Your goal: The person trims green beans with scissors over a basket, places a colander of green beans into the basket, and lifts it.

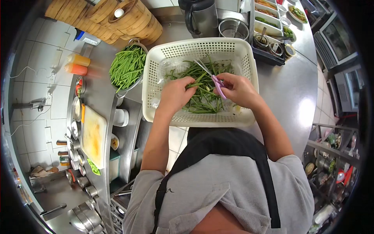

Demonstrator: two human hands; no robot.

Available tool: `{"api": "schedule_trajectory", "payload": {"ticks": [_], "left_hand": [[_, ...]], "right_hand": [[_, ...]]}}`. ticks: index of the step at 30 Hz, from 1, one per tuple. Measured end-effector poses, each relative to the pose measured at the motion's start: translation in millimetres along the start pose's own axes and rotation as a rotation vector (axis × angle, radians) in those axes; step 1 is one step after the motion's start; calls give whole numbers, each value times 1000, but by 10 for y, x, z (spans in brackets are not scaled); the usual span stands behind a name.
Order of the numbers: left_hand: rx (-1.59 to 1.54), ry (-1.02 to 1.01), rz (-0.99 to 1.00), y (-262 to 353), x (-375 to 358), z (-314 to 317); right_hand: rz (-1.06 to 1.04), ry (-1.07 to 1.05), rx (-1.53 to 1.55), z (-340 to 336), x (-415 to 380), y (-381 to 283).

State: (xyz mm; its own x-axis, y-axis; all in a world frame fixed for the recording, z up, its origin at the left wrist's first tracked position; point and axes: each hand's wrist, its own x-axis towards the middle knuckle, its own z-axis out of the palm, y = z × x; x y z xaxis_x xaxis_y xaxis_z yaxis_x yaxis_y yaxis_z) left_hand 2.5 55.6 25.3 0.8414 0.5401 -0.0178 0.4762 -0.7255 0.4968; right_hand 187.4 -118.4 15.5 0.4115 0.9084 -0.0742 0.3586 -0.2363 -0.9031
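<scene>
In front of me stands a white perforated plastic basket (198, 124), lined in part with clear plastic. A loose heap of green beans (204, 103) lies in it. My right hand (238, 90) grips pink-handled scissors (218, 85) by the handles, and their blades are apart and point up and left over the heap. My left hand (175, 93) is at the left of the beans, thumb and fingers pinched together on some green beans. How many it holds I cannot make out. To the left of the basket, a metal pot (137, 82) is piled with cut green beans (126, 67).
Bamboo steamers (134, 23) are stacked at the back left. Behind the basket stand a dark-lidded metal jug (204, 19) and a steel pot (233, 29). A black condiment tray (267, 54) sits at the back right. A stained cutting board (93, 136) lies on the left counter.
</scene>
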Motion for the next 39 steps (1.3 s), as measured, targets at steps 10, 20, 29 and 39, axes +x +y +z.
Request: {"api": "schedule_trajectory", "payload": {"ticks": [10, 20, 29, 39], "left_hand": [[-511, 83, -97, -133, 87, 29], [-1547, 467, -312, 27, 181, -9], [-1685, 592, -297, 71, 98, 195], [-1574, 396, -298, 250, -29, 308]], "right_hand": [[3, 50, 114, 17, 46, 66], [-49, -29, 253, -21, 13, 0], [30, -94, 218, -25, 12, -28], [5, -105, 376, 53, 81, -66]]}}
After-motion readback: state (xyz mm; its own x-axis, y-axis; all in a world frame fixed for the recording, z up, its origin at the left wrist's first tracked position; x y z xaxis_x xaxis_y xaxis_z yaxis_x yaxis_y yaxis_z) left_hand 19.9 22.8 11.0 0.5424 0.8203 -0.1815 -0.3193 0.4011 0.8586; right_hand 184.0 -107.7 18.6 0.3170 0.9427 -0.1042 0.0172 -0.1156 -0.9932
